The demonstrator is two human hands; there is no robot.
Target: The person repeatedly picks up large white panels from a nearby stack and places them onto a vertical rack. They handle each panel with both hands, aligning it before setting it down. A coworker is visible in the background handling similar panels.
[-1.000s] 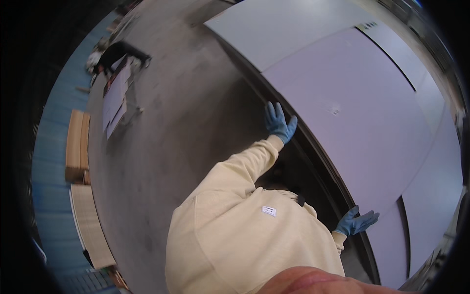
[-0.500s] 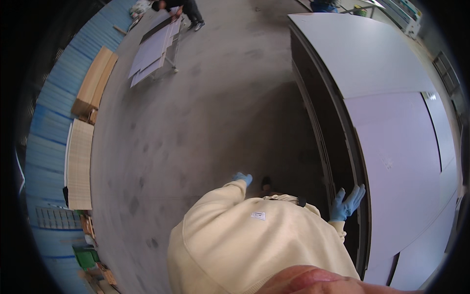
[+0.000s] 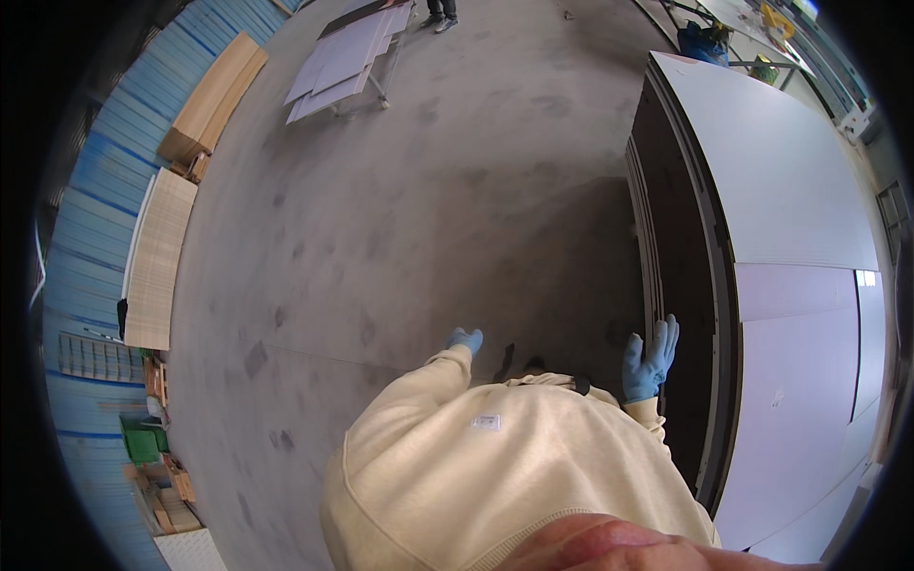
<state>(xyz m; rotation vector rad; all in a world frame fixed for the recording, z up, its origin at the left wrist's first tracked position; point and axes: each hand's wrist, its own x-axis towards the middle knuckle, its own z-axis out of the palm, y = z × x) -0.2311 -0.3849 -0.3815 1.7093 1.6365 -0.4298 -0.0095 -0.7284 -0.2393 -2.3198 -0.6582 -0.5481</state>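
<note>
Right hand (image 3: 649, 362) open, fingers up, I have it beside the big panel stack (image 3: 800, 381) on my right; both hands have drawn back from its top edge, so I'm gripping no panel. My left hand's (image 3: 465, 340) closure I can't tell.

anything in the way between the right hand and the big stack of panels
Nothing visible: the right hand, fingers spread, is right beside the dark long side of the panel stack. Whether it touches, this view cannot settle.
</note>
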